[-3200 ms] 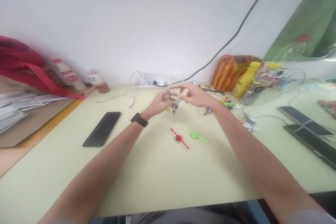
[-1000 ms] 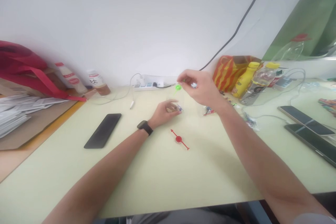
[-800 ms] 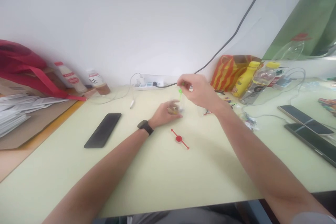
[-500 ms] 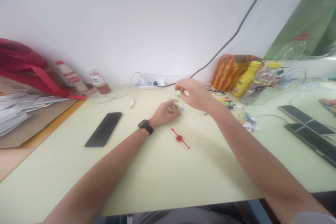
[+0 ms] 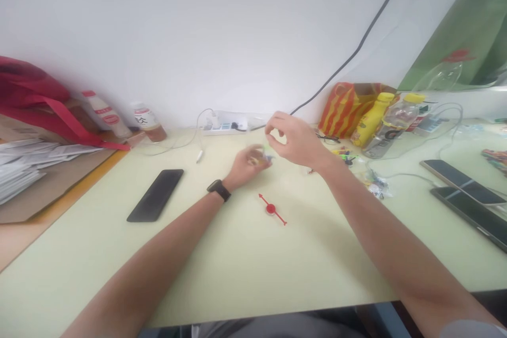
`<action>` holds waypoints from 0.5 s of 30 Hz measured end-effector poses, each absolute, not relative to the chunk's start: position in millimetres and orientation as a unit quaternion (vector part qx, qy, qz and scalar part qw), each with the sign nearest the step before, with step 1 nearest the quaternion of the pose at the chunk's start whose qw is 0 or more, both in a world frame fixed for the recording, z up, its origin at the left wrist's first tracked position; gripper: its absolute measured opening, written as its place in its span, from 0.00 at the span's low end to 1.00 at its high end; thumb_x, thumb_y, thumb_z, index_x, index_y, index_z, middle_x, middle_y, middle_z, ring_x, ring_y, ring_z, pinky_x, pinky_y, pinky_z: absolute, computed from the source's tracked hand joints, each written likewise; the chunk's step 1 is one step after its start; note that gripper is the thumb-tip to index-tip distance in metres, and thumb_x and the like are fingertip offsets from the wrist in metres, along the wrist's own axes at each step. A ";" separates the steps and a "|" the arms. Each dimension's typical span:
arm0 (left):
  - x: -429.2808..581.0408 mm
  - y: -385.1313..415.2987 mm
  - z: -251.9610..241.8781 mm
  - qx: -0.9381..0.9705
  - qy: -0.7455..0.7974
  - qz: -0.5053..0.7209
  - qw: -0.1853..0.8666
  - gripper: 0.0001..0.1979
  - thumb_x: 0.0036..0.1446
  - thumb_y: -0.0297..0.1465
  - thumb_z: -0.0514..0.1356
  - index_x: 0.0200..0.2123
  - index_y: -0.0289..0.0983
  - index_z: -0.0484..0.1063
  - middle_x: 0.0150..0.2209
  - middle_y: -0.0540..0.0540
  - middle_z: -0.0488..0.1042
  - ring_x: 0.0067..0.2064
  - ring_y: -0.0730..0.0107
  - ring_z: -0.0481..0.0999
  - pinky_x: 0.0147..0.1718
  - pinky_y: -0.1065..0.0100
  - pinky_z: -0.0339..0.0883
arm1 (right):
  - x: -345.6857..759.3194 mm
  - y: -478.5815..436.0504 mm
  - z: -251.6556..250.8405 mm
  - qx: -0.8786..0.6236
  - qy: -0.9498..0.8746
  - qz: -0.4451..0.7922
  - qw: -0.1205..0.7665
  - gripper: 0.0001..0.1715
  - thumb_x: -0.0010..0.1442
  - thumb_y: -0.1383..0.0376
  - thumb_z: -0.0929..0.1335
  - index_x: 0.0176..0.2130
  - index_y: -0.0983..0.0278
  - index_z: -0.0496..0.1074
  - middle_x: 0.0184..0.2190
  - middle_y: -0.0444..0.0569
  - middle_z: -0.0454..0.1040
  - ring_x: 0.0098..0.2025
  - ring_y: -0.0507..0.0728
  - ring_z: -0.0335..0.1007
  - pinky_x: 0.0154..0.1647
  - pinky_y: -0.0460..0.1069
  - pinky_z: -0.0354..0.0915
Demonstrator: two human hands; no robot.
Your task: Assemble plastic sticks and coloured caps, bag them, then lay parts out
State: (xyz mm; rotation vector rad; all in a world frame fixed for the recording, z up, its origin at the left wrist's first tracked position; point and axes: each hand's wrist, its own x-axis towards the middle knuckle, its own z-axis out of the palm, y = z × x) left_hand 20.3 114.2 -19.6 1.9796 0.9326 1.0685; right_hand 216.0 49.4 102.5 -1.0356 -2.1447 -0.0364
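Observation:
My left hand, wearing a black watch, is curled around what looks like a small clear plastic bag with bits of green and blue in it; motion blurs it. Just above and to the right, my right hand is raised with thumb and fingertips brought together in a pinch. Whatever sits between those fingertips is too small or hidden to make out. On the table in front of both hands lies a red arrow-shaped spinner on a round base.
A black phone lies at the left, two more devices at the right. Small colourful pieces and plastic packets lie beyond my right forearm. Bottles, a striped bag and a power strip line the wall.
My right hand has risen slightly from the plastic bag. The green bit that was by the right fingertips now shows lower, at the left hand. The left hand has shifted a little left.

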 end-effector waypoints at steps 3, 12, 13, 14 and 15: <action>17.3 119.4 -20.0 0.747 0.364 0.420 0.364 0.21 0.51 0.43 0.73 0.44 0.37 0.77 0.43 0.41 0.82 0.42 0.58 0.82 0.40 0.63 0.76 | 217.4 45.6 107.4 -0.413 -0.831 0.044 0.370 0.09 0.64 0.64 0.68 0.30 0.62 0.69 0.30 0.45 0.72 0.31 0.54 0.64 0.33 0.50 0.56; 17.5 113.8 -18.8 0.788 0.354 0.383 0.327 0.20 0.56 0.45 0.69 0.44 0.36 0.78 0.42 0.42 0.83 0.43 0.58 0.82 0.44 0.62 0.75 | 195.9 49.4 69.2 -0.400 -0.834 0.348 -0.151 0.19 0.53 0.53 0.77 0.22 0.63 0.75 0.23 0.45 0.77 0.25 0.53 0.69 0.25 0.48 0.57; 17.9 112.9 -18.1 0.786 0.363 0.390 0.314 0.21 0.55 0.45 0.69 0.44 0.36 0.79 0.43 0.42 0.83 0.43 0.58 0.81 0.44 0.62 0.75 | 190.9 49.4 64.9 -0.386 -0.829 0.370 -0.164 0.18 0.52 0.54 0.78 0.22 0.63 0.76 0.23 0.45 0.77 0.25 0.53 0.69 0.26 0.48 0.58; 18.1 112.6 -17.6 0.785 0.367 0.393 0.308 0.21 0.54 0.45 0.70 0.43 0.36 0.79 0.43 0.42 0.83 0.43 0.58 0.81 0.43 0.62 0.75 | 186.7 49.0 62.1 -0.369 -0.831 0.381 -0.166 0.16 0.52 0.56 0.78 0.22 0.63 0.76 0.22 0.44 0.77 0.25 0.53 0.69 0.26 0.48 0.58; 17.9 112.7 -17.5 0.789 0.366 0.386 0.308 0.20 0.54 0.45 0.70 0.42 0.35 0.79 0.42 0.43 0.83 0.42 0.59 0.81 0.42 0.63 0.75 | 183.6 48.4 60.9 -0.353 -0.839 0.383 -0.156 0.14 0.52 0.59 0.78 0.22 0.62 0.75 0.22 0.43 0.77 0.25 0.52 0.69 0.26 0.47 0.58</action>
